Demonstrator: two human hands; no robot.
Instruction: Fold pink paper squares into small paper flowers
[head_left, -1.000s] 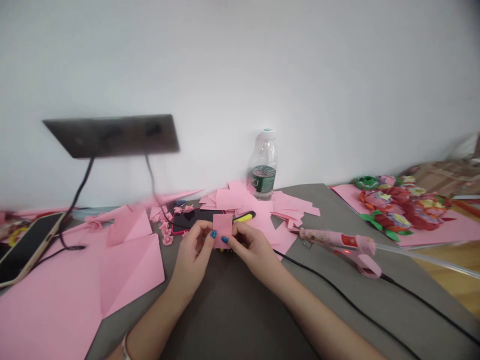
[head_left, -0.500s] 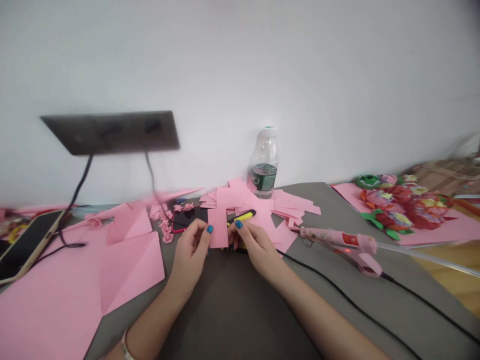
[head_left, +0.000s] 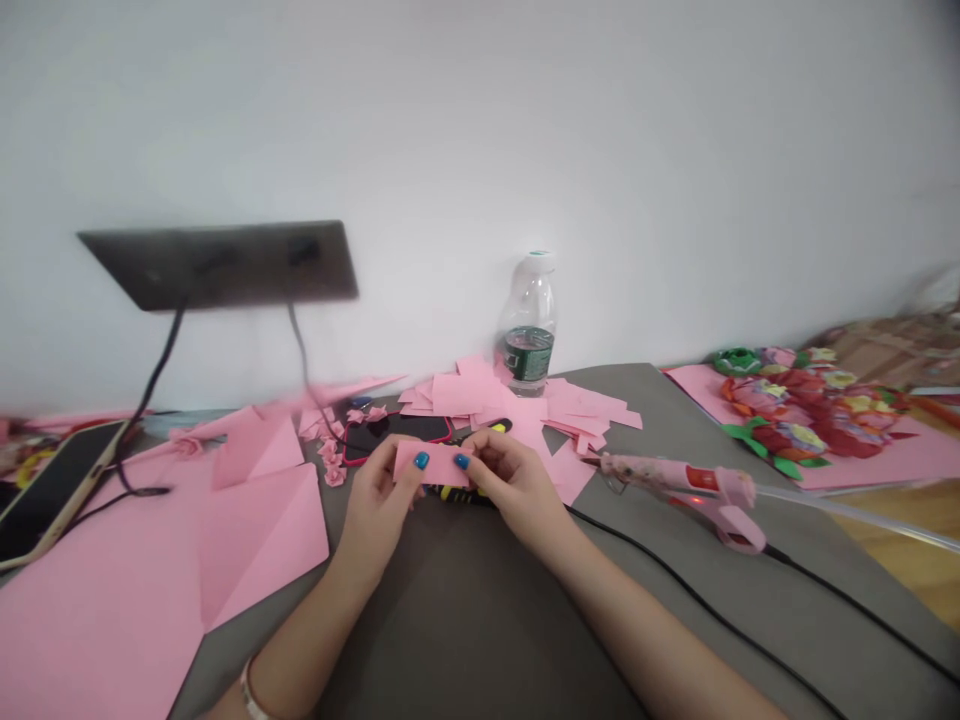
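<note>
A small rectangle of pink paper (head_left: pixel 441 466) is held lengthwise between my two hands, above the grey table (head_left: pixel 480 600). My left hand (head_left: pixel 382 495) pinches its left end, thumb on the near face. My right hand (head_left: pixel 514 485) grips the right end in the same way; the fingers behind the paper are hidden. Just beneath and behind the paper lies a black and yellow tool (head_left: pixel 455 494), mostly covered, so its kind is unclear. Behind my left hand a phone with a red edge (head_left: pixel 397 430) lies flat.
Pink paper pieces (head_left: pixel 592 405) surround a plastic bottle (head_left: pixel 529 330) by the wall. A pink glue gun (head_left: pixel 675 478) with a black cord lies right. Paper flowers (head_left: pixel 795 440) rest on pink sheets at far right. Large pink sheets (head_left: pixel 97 580) and another phone (head_left: pixel 56 490) occupy the left.
The pink paper has turned from upright to lengthwise across. My right hand now grips its right end, and more of the red-edged phone shows behind.
</note>
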